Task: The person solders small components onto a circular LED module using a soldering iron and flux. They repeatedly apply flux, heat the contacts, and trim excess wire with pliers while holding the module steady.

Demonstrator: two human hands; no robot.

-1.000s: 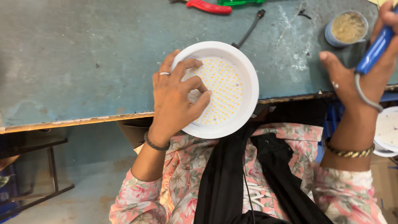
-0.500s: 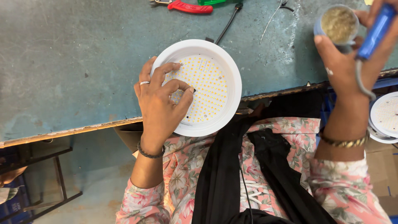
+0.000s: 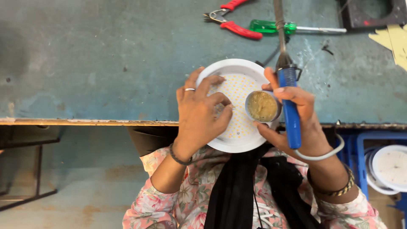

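A round white lamp panel dotted with small yellow diodes lies at the near edge of the teal workbench. My left hand rests flat on the panel's left side and holds it down. My right hand grips a blue-handled soldering iron and, with thumb and fingers, a small round tin of brownish paste held over the panel's right part. The iron's metal shaft points away from me over the bench. A white cord loops around my right wrist.
Red-handled pliers and a green-handled screwdriver lie at the far side of the bench. A dark tray sits at the top right. More white round panels are stacked in a blue crate to my right.
My right hand has come in from the far right with the iron and the paste tin, which is now over the panel. My left hand stays on the panel.
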